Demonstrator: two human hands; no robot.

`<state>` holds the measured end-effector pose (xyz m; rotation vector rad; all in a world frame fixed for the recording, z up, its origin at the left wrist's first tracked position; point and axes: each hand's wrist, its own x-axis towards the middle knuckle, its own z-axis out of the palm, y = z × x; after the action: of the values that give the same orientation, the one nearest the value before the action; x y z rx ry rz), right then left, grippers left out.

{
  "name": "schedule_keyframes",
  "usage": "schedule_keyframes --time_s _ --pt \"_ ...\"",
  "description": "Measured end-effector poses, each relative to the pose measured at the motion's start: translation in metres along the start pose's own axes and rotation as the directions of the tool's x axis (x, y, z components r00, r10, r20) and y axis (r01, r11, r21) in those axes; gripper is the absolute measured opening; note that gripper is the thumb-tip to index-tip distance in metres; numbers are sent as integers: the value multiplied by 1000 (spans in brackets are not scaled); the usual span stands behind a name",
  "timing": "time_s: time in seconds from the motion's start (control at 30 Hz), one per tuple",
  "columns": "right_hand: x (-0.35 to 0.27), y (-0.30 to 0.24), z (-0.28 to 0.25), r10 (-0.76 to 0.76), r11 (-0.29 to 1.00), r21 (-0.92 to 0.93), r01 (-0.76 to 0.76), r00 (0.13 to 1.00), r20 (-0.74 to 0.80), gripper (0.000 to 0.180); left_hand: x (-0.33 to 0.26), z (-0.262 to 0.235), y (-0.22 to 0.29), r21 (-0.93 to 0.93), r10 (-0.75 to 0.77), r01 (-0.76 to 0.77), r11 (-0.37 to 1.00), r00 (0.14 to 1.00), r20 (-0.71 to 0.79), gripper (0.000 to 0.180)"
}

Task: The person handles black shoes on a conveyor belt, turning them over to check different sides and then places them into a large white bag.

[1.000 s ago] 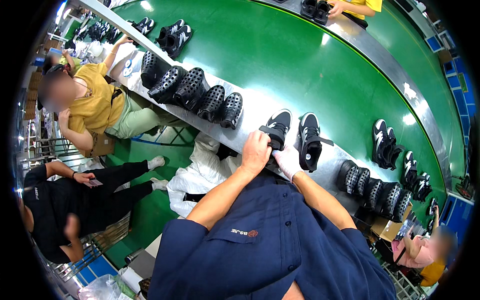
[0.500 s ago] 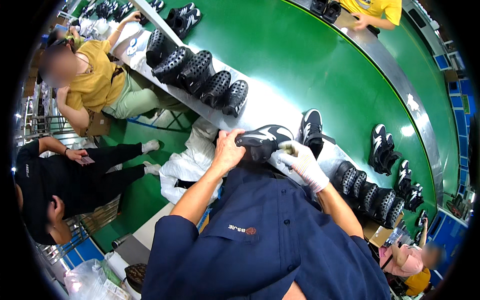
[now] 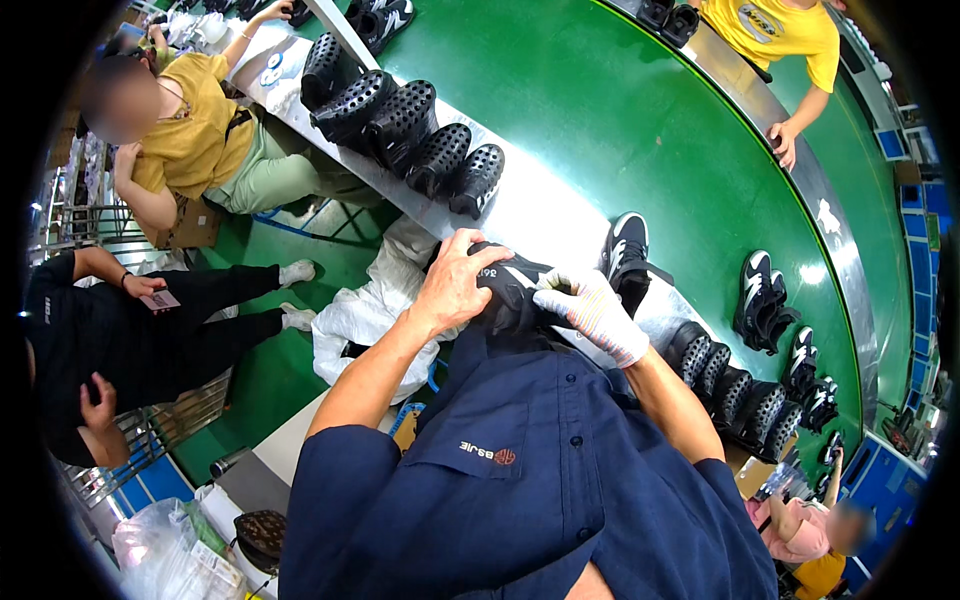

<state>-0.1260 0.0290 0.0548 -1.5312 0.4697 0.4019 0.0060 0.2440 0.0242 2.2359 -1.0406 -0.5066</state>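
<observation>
A black and grey sneaker (image 3: 510,300) is held close to my body at the near edge of the metal bench. My bare left hand (image 3: 455,285) grips its left end, thumb and fingers closed over it. My right hand (image 3: 597,315), in a whitish knit glove, has its fingers curled against the shoe's right end; what the fingertips pinch is partly hidden. Just beyond the glove a black sneaker with white trim (image 3: 628,255) rests on the bench.
Several black shoe-shaped pieces with studded surfaces (image 3: 400,125) line the bench (image 3: 555,190) at left, more (image 3: 735,385) at right. Sneakers (image 3: 765,300) sit on the green surface (image 3: 600,110). A white cloth heap (image 3: 365,335) lies at left. Co-workers stand or sit around, one in yellow (image 3: 205,135).
The sneaker has turned and come slightly nearer and left; its white-trimmed front no longer shows. My left hand has shifted further over it, and the gloved hand has moved slightly left with it.
</observation>
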Motion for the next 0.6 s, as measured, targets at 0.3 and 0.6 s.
schedule_keyframes --time_s 0.3,0.6 --pt "15 8 6 5 997 80 -7 1000 30 11 8 -12 11 -21 24 -21 1000 991 133 59" --pt "25 14 14 -5 998 -70 5 1000 -3 14 12 -17 9 -13 98 -97 995 982 160 59"
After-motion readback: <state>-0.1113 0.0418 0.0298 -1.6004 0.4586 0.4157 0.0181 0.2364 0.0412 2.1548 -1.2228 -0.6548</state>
